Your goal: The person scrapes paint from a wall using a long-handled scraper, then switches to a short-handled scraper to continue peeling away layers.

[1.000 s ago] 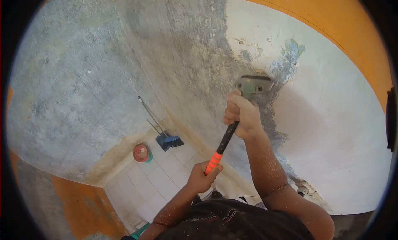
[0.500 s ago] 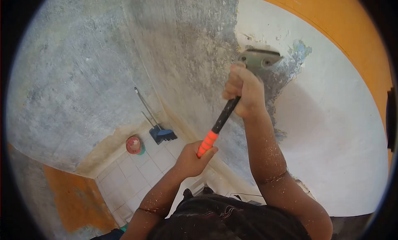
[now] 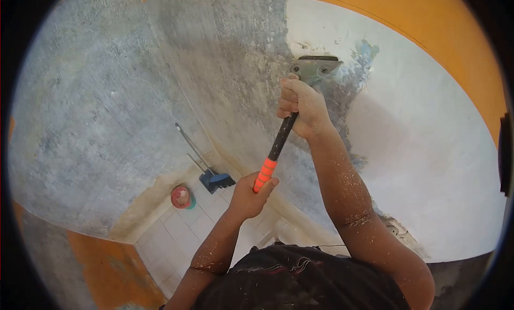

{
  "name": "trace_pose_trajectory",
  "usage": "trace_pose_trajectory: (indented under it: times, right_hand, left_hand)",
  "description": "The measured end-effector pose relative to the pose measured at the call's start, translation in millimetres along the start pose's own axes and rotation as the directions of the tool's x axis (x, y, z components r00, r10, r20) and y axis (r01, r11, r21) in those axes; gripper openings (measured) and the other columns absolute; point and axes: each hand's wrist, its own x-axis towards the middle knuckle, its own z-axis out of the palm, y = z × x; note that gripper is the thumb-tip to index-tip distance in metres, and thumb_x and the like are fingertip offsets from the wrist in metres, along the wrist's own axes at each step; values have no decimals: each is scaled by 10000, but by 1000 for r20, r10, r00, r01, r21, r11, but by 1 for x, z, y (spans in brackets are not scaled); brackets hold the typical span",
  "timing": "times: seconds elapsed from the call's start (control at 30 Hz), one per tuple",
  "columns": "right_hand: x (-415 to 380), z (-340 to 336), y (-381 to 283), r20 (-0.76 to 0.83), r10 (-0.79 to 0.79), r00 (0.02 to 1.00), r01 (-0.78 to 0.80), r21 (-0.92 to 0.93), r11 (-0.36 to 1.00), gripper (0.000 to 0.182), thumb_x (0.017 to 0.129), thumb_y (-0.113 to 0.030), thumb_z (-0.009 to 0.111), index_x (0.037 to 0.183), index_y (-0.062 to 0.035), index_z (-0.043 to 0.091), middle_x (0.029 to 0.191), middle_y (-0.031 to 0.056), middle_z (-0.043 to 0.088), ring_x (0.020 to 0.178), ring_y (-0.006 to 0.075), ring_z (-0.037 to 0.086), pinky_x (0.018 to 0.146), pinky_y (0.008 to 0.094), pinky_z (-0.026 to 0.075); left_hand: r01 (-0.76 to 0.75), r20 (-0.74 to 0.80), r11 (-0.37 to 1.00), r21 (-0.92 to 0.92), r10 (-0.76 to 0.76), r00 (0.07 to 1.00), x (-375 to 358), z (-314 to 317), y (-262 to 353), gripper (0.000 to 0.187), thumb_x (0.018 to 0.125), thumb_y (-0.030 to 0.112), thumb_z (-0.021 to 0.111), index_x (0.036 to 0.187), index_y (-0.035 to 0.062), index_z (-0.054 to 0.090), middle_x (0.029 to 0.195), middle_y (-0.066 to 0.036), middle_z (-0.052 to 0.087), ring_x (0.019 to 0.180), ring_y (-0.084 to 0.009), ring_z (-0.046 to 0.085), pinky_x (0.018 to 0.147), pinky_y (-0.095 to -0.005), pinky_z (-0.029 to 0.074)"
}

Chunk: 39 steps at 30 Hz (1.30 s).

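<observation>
A long-handled wall scraper [image 3: 280, 136] with a black shaft, an orange grip and a wide metal head slants up across the middle of the head view. My right hand [image 3: 304, 103] is wrapped round the shaft just below the head. Lower down, my left hand [image 3: 250, 196] closes round the orange grip at the handle's end. The blade lies at the edge of the white paint on the wall [image 3: 412, 149], where bare grey plaster begins. Whether the blade touches the wall is hard to tell. Pale flakes cling to both forearms.
On the tiled floor [image 3: 176, 229] in the corner stand a red and green bucket [image 3: 182, 197], a blue dustpan [image 3: 208, 182] and a blue broom [image 3: 222, 180]. A wall socket [image 3: 394, 230] sits beside my right elbow. Orange paint [image 3: 450, 26] borders the white area.
The scraper and both hands appear further left and slightly higher in view. The camera view has shifted too, and the wall socket now shows. Both hands keep their hold.
</observation>
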Motion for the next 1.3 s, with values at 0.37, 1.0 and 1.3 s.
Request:
trace_pose_trajectory:
  times: [0.37, 1.0, 1.3]
  right_hand:
    - [-2, -30, 25, 14, -19, 1000, 19, -8, 1000, 124, 832, -140, 594, 855, -131, 472, 592, -36, 413, 488, 105, 406, 488, 276, 366]
    - [25, 17, -20, 551, 602, 578, 711, 23, -703, 310, 721, -404, 653, 854, -127, 613, 811, 31, 562, 858, 192, 543, 861, 364, 360]
    - [44, 6, -1, 330, 671, 664, 675, 122, -727, 205, 773, -336, 589, 740, -133, 589, 626, -14, 575, 701, 167, 593, 873, 337, 368]
  left_hand:
    - [-420, -235, 630, -654, 358, 904, -16, 14, -73, 363, 863, 117, 607, 1177, -17, 486, 705, -50, 562, 522, -70, 488, 465, -205, 376]
    - [-211, -241, 800, -562, 85, 967, 20, -6, -97, 350, 862, 80, 607, 1190, -32, 556, 731, -23, 575, 589, -61, 504, 525, -198, 434]
    - [-359, -315, 685, -634, 195, 929, 29, -8, -97, 496, 864, 346, 599, 1080, -101, 582, 608, -31, 518, 475, -68, 432, 434, -202, 340]
